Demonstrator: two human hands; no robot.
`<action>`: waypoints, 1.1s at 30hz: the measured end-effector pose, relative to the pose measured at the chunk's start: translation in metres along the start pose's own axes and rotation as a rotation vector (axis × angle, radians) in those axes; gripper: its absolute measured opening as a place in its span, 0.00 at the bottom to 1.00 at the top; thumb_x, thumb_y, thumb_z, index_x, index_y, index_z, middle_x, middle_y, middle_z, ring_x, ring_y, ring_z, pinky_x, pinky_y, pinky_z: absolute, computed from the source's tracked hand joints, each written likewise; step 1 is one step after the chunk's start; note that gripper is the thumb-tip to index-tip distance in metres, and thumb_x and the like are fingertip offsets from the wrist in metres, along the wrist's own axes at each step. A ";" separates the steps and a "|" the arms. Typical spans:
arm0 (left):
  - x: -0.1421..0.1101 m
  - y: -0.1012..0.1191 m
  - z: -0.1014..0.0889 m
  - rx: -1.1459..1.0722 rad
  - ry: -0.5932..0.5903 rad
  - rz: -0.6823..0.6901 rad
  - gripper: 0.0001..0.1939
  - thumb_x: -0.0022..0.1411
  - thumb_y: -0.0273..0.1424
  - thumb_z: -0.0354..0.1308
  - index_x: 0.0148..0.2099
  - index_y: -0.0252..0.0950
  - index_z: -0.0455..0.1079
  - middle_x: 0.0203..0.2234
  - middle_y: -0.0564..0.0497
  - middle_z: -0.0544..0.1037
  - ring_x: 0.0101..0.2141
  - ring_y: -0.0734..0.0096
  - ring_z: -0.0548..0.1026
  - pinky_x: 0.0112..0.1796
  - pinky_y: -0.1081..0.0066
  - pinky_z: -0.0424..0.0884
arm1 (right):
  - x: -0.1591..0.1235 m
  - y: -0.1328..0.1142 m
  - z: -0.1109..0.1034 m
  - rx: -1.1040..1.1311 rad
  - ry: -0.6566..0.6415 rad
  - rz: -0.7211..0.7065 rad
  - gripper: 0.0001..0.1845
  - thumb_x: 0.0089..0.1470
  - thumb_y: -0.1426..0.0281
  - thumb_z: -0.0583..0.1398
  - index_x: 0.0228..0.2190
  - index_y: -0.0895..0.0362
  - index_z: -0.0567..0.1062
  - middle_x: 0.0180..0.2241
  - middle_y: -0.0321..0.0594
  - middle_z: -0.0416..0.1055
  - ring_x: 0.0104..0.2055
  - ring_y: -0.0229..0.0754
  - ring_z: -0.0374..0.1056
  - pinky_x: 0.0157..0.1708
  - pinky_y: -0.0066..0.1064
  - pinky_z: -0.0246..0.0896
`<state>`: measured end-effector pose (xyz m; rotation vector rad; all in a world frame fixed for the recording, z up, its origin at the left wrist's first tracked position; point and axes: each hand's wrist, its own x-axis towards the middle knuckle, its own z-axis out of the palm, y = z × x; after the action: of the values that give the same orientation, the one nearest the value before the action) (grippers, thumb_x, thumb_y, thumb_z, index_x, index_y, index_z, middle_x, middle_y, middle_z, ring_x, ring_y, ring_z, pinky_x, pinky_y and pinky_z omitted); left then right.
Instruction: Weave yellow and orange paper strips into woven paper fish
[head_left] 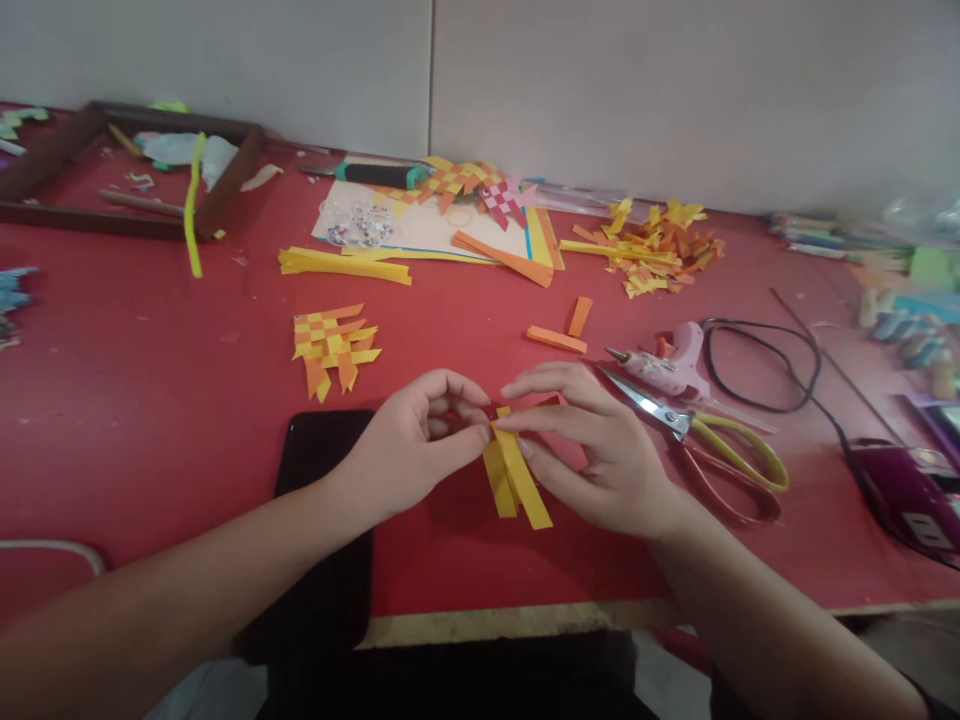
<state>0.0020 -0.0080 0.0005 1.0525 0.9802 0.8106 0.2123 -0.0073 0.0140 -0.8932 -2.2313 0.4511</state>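
Observation:
Yellow paper strips, with a bit of orange-red strip by the fingertips, hang between my two hands above the red table. My left hand is closed, its thumb and fingers pinching the strips' upper end. At the right side of the strips, my right hand touches them with its fingers apart. A woven orange and yellow paper fish lies to the left beyond my left hand. Short orange strips rest beyond my right hand. Part of the strips is hidden behind my fingers.
Scissors and a pink glue gun with a black cord lie right of my right hand. A black phone-like slab sits under my left forearm. Farther back are yellow strips, a paper-scrap pile and a brown frame.

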 end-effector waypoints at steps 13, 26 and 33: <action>-0.002 0.001 0.001 0.000 -0.078 -0.028 0.10 0.57 0.27 0.64 0.41 0.38 0.67 0.33 0.55 0.74 0.34 0.75 0.75 0.37 0.73 0.70 | -0.004 0.001 0.009 0.137 0.012 0.196 0.08 0.55 0.73 0.64 0.38 0.54 0.80 0.41 0.42 0.76 0.44 0.41 0.75 0.45 0.34 0.72; -0.005 0.002 0.002 0.023 -0.095 -0.038 0.11 0.55 0.26 0.64 0.39 0.38 0.66 0.31 0.55 0.74 0.33 0.73 0.74 0.37 0.70 0.70 | 0.000 -0.005 0.011 0.248 0.020 0.324 0.03 0.57 0.70 0.64 0.30 0.55 0.78 0.36 0.41 0.75 0.35 0.38 0.74 0.35 0.31 0.72; -0.001 -0.002 0.001 -0.028 -0.038 -0.052 0.11 0.55 0.28 0.66 0.39 0.37 0.68 0.32 0.56 0.73 0.33 0.77 0.72 0.37 0.73 0.69 | 0.004 0.012 -0.021 0.086 0.181 0.425 0.05 0.58 0.69 0.62 0.37 0.53 0.79 0.38 0.41 0.78 0.40 0.42 0.74 0.41 0.35 0.70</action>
<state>0.0027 -0.0096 -0.0008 1.0106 0.9573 0.7571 0.2309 0.0054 0.0246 -1.3125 -1.8419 0.6270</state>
